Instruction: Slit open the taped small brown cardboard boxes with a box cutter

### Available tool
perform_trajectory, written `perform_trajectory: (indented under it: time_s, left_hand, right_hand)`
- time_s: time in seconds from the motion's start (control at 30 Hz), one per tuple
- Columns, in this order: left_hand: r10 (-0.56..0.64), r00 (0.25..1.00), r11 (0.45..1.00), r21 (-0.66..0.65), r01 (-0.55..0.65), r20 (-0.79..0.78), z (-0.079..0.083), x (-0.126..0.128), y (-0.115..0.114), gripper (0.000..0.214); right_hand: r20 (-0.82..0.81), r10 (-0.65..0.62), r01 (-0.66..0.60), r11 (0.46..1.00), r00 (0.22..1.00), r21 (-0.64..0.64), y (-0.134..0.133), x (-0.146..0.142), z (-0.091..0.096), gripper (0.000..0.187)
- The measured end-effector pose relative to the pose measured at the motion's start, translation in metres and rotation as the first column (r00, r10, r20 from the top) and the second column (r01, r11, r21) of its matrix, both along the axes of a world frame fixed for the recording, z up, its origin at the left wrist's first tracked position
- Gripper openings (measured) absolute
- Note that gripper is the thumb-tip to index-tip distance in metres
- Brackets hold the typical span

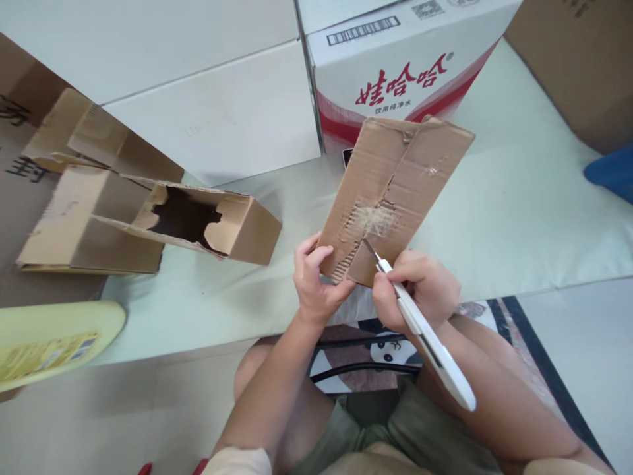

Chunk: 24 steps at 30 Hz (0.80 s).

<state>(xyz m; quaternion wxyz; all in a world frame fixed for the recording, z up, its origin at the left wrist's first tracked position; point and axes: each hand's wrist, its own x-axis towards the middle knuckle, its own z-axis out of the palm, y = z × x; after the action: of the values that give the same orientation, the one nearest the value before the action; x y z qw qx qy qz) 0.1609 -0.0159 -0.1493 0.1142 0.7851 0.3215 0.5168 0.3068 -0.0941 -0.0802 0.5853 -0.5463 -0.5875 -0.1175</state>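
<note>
A brown cardboard box is tilted up in front of me, with torn patches and a rough pale spot along its middle seam. My left hand grips its lower left corner, the thumb along the bottom edge. In my right hand is a white utility knife, its blade pointing up and away from me. The blade tip meets the seam just below the pale rough spot, or lies very close to it; how deep it sits I cannot tell. The underside of the box is hidden.
Opened cardboard boxes lie at the left on the pale green surface. Behind stand white boxes and a red-and-white printed carton. A yellow bottle is at the left edge, a blue object at the right.
</note>
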Motion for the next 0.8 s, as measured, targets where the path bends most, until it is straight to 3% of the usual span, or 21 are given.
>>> perform_trajectory:
  time_s: [0.23, 0.53, 0.8]
  left_hand:
    - [0.006, 1.000, 1.000, 0.027, -0.006, 0.009, 0.0027, 0.0012, -0.0019, 0.050]
    - [-0.022, 0.999, 0.999, 0.026, 0.022, 0.030, 0.0028, 0.0021, -0.0030, 0.050]
    - [-0.035, 0.997, 0.999, 0.026, 0.033, 0.070, 0.0047, 0.0050, -0.0045, 0.048]
  right_hand:
    - [-0.033, -0.032, 0.033, 0.999, 0.999, 0.040, 0.0022, 0.0060, -0.0041, 0.022]
    - [0.154, -0.089, 0.090, 0.996, 0.984, -0.002, 0.0011, 0.0047, 0.0021, 0.027]
    - [0.212, -0.155, 0.156, 0.988, 0.965, 0.011, 0.0014, 0.0037, 0.0011, 0.027]
